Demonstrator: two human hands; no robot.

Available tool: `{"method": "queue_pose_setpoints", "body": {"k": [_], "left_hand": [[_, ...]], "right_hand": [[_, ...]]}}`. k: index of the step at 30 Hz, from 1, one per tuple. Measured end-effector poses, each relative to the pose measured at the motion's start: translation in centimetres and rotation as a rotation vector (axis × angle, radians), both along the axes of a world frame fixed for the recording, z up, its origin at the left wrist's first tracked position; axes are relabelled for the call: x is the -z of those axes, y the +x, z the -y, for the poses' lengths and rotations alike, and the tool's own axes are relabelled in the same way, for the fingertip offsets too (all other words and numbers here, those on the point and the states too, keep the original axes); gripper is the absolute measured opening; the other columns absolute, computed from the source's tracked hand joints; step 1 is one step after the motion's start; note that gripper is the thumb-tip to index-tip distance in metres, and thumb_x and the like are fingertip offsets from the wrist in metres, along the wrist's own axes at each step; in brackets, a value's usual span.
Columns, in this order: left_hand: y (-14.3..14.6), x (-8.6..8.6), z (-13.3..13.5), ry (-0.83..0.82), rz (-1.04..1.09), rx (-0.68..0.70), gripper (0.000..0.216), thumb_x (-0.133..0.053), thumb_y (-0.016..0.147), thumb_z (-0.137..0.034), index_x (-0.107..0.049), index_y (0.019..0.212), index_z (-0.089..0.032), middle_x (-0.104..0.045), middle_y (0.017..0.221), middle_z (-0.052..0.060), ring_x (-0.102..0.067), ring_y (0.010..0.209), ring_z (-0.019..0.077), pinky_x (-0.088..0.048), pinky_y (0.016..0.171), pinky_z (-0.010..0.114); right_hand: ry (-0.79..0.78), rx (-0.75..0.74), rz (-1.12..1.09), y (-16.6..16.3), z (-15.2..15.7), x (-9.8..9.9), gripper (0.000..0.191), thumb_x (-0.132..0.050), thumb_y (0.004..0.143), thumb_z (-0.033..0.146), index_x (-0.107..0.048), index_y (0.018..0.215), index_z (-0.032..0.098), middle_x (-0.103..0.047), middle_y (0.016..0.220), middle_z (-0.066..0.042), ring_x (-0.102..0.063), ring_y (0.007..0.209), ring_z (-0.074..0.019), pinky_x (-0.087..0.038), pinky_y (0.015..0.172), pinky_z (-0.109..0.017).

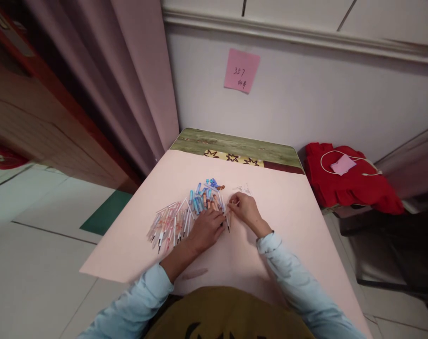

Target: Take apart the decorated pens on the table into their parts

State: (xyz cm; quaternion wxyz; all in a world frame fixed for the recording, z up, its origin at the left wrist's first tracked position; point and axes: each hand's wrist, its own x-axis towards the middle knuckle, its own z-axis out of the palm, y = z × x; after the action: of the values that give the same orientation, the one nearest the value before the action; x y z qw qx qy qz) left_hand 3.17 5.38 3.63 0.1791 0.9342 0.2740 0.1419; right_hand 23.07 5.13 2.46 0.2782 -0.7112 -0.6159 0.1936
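A heap of pen parts lies on the pale pink table [288, 221]: clear pen barrels and refills [169, 221] at the left, blue and orange pieces [201, 197] in the middle, small blue caps [213, 182] at the back. My left hand [207, 228] rests palm down at the heap's right edge, its fingers curled on a pen whose dark tip [228, 229] points toward me. My right hand [245, 209] is beside it, fingers pinched on a small pen part. Tiny springs [242, 189] lie just behind the right hand.
A pink sticky note [241, 70] hangs on the white wall behind the table. A red cloth with a white cable and a pink slip [344, 181] lies at the right. A curtain [129, 80] and wooden furniture stand at the left, over tiled floor.
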Motion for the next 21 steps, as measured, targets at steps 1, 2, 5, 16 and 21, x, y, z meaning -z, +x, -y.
{"method": "queue_pose_setpoints", "body": {"k": [1, 2, 5, 16, 21], "left_hand": [[0.0, 0.1, 0.3, -0.001, -0.003, 0.006, 0.017, -0.056, 0.089, -0.02, -0.066, 0.103, -0.019, -0.067, 0.104, 0.011, -0.055, 0.104, 0.0279, -0.044, 0.088, 0.044], [-0.1, 0.1, 0.7, -0.003, -0.003, 0.014, 0.016, -0.055, 0.09, -0.021, -0.066, 0.102, -0.019, -0.068, 0.103, 0.011, -0.056, 0.102, 0.0276, -0.044, 0.087, 0.044], [-0.4, 0.1, 1.7, -0.03, 0.0, 0.055, 0.016, -0.054, 0.091, -0.02, -0.066, 0.101, -0.021, -0.069, 0.1, 0.01, -0.056, 0.101, 0.0266, -0.044, 0.088, 0.043], [-6.7, -0.9, 5.1, -0.211, -0.018, -0.078, 0.01, -0.055, 0.093, -0.03, -0.062, 0.091, -0.023, -0.067, 0.09, 0.007, -0.059, 0.088, 0.0234, -0.044, 0.074, 0.036], [-8.8, -1.4, 6.3, -0.261, -0.193, -0.074, 0.013, -0.065, 0.085, -0.036, -0.059, 0.085, -0.025, -0.067, 0.092, 0.007, -0.058, 0.086, 0.0245, -0.04, 0.07, 0.036]], "right_hand": [[0.01, 0.016, -0.017, 0.0, -0.9, 0.0, 0.009, -0.067, 0.076, 0.02, -0.067, 0.084, 0.019, -0.068, 0.079, -0.002, -0.06, 0.07, -0.0156, -0.042, 0.068, -0.026], [0.013, 0.032, -0.029, 0.0, -1.9, 0.1, 0.009, -0.065, 0.075, 0.017, -0.067, 0.084, 0.019, -0.068, 0.078, -0.002, -0.06, 0.071, -0.0158, -0.043, 0.069, -0.026], [-0.013, 0.07, -0.065, -0.6, -4.2, 0.7, 0.016, -0.063, 0.074, 0.013, -0.069, 0.088, 0.019, -0.069, 0.075, -0.001, -0.062, 0.07, -0.0156, -0.045, 0.07, -0.026], [-0.034, -0.222, 0.061, -1.4, 2.4, -0.1, 0.014, -0.063, 0.081, 0.018, -0.072, 0.09, 0.02, -0.068, 0.084, -0.004, -0.061, 0.07, -0.0154, -0.043, 0.067, -0.025], [-0.046, -0.233, 0.157, -2.3, 3.1, 0.0, 0.023, -0.058, 0.083, 0.015, -0.071, 0.1, 0.021, -0.067, 0.094, -0.006, -0.062, 0.077, -0.017, -0.042, 0.069, -0.026]]}}
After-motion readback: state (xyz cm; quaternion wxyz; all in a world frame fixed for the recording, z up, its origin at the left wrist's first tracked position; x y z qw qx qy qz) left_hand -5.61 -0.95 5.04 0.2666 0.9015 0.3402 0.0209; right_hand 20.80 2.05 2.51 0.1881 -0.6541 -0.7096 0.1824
